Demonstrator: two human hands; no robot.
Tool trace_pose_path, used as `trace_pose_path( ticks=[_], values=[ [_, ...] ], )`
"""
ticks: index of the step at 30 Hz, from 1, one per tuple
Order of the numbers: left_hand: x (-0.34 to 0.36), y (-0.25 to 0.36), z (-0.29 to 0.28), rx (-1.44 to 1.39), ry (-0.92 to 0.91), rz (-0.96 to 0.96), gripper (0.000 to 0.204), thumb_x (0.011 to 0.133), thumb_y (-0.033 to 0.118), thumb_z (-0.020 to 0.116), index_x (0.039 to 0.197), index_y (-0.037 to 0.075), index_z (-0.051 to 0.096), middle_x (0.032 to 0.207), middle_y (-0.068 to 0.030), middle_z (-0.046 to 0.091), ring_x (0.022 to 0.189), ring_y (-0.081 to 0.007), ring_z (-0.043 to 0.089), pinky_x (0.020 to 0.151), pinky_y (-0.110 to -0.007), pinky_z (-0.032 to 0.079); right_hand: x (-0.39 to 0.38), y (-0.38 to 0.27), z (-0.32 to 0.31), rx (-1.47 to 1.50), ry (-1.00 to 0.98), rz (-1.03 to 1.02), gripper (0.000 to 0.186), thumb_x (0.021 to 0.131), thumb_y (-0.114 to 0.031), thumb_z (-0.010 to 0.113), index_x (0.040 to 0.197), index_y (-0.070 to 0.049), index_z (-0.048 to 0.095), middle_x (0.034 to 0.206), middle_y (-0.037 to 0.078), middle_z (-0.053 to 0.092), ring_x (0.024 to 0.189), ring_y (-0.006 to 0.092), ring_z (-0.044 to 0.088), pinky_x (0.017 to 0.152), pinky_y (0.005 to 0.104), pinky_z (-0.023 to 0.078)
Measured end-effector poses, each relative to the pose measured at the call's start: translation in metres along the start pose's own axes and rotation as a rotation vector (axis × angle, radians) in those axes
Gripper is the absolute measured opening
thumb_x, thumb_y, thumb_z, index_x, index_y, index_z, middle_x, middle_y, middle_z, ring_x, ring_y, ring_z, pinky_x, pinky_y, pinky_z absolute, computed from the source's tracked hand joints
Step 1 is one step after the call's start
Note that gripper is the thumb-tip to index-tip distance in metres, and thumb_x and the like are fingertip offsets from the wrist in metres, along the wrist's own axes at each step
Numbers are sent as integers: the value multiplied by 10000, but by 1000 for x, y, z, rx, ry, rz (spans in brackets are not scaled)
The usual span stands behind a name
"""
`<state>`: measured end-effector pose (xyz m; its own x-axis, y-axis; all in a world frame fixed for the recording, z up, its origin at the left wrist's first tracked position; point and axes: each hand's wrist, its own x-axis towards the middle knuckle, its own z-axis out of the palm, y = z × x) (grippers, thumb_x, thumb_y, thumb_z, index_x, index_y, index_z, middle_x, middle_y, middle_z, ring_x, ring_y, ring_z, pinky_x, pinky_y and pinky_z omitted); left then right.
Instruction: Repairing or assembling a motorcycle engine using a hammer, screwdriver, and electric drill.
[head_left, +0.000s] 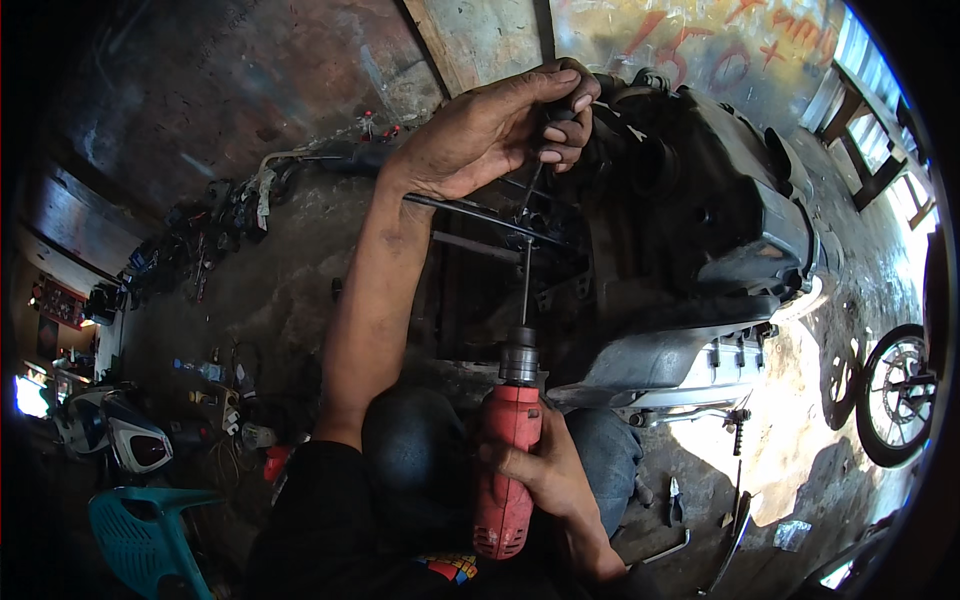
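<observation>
By the near edge of the dark frame (pixel 468 213), the right hand (pixel 552 470) clasps a red drill (pixel 510 430); beyond, the left hand (pixel 510 125) pinches a dark thin-shafted tool (pixel 533 188).

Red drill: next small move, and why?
I'd probably steady the red drill and check the tip's seating. The right hand grips it, its long bit running up toward the dark bar, but contact there is too dim to judge. The left hand holds a thin dark rod angled down near that spot.
</observation>
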<state>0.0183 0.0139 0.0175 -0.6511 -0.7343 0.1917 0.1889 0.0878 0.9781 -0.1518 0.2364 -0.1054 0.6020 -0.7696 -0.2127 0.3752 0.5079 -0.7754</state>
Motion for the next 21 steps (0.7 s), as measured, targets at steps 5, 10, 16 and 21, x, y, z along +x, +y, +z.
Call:
trace_pose_path(
  ticks=[5,10,16,21],
  values=[
    [0,0,-1,-22,-17,2,264,1055,366,476,1011,108,508,799,8,410,673,-90,394,743,-296,434,0,2,1,-16,15,0,344,799,-74,778,1077,-19,583,909,23,643,836,111,603,800,300,516],
    [0,-1,1,-28,31,3,256,1055,349,483,1009,99,511,816,5,426,671,-88,387,734,-285,433,0,3,1,-5,7,-11,342,795,-64,773,1076,-20,583,901,19,637,821,106,594,790,298,514],
    [0,1,1,-19,-16,12,269,1062,359,461,965,107,472,822,-2,433,665,-94,383,720,-284,426,1,4,1,1,-8,-11,333,797,-52,761,1077,-21,583,900,17,639,820,107,601,785,299,517],
    [0,1,2,6,4,9,276,1064,365,452,951,113,455,821,-5,431,664,-97,384,721,-284,426,2,5,1,-6,-18,-18,329,796,-45,754,1076,-21,582,901,18,642,815,108,604,784,299,519]
  ],
)
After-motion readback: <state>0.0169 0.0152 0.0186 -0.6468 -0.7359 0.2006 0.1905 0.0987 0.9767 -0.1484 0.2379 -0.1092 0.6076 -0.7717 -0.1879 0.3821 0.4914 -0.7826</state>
